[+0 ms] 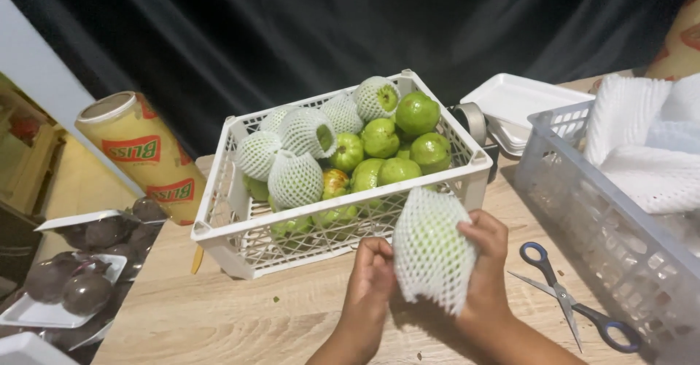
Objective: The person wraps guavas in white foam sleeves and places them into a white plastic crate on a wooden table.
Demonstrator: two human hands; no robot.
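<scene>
Head view: both hands (430, 263) grip a net-sleeved guava (430, 248); white crate (233, 241) ahead, scissors (572, 303) at right.

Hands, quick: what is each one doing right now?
Left hand: closed on the lower edge of the white foam net around a green fruit.
Right hand: gripping the same netted fruit from its other side.
</scene>
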